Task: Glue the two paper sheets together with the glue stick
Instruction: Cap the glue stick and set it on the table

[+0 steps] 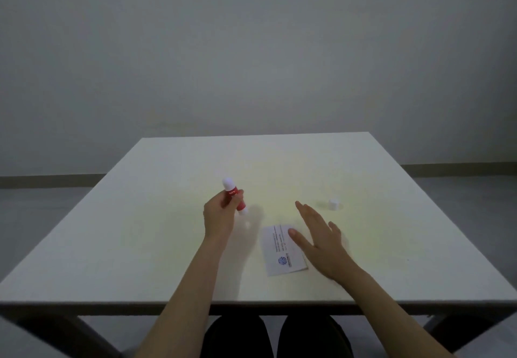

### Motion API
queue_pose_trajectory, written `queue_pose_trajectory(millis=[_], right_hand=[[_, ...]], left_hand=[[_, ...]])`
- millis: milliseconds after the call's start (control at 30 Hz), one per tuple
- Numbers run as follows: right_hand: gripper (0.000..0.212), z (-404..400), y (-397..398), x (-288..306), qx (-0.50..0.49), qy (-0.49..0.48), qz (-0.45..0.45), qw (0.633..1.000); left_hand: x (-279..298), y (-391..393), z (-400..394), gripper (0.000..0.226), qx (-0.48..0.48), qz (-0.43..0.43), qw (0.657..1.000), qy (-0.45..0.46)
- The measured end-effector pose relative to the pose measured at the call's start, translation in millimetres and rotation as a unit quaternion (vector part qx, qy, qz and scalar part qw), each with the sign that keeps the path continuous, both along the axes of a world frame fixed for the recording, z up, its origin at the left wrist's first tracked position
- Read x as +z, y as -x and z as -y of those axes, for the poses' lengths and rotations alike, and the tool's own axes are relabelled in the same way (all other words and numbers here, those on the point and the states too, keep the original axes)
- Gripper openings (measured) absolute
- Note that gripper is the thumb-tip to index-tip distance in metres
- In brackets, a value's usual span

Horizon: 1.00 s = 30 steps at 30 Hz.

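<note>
My left hand [219,217] grips a red glue stick [234,196] with white ends, held tilted above the table, left of the paper. A white paper sheet [281,251] with printed text and a blue logo lies flat near the table's front. Whether a second sheet lies under it I cannot tell. My right hand [321,241] is flat with fingers spread, resting over the paper's right edge. A small white cap [333,204] stands on the table beyond my right hand.
The white table [140,231] fills the lower view, its front edge close to me. A grey wall and floor lie behind it. My dark-clothed knees [275,335] show under the front edge.
</note>
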State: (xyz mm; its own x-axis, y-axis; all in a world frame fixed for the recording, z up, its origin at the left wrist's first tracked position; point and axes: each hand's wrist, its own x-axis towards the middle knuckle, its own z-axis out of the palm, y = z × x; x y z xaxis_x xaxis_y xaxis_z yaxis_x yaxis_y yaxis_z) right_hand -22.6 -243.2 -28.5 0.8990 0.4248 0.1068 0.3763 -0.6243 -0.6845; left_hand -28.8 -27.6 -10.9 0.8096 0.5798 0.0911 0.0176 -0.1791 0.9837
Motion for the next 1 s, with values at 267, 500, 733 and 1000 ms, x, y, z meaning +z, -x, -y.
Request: queue_pose_trajectory(millis=[267, 500, 733, 1000], right_hand=[[0.089, -41.7, -2.1, 55.7, 0.016, -0.320, -0.452, 0.832], [0.032, -51.8, 11.7, 46.0, 0.034, -0.497, -0.398, 0.770], [0.025, -45.9, 20.7, 21.6, -0.101, -0.197, 0.286, 0.932], [0.058, -41.7, 16.4, 52.7, 0.039, -0.440, -0.405, 0.800]], left_hand=[[35.5, 21.8, 36.5, 0.024, -0.216, 0.100, 0.960, 0.146], [45.3, 30.4, 41.2, 0.018, -0.205, 0.130, 0.953, 0.182], [46.5, 33.9, 54.2, 0.015, -0.193, 0.125, 0.956, 0.184], [43.6, 38.0, 51.1, 0.017, -0.210, 0.120, 0.949, 0.205]])
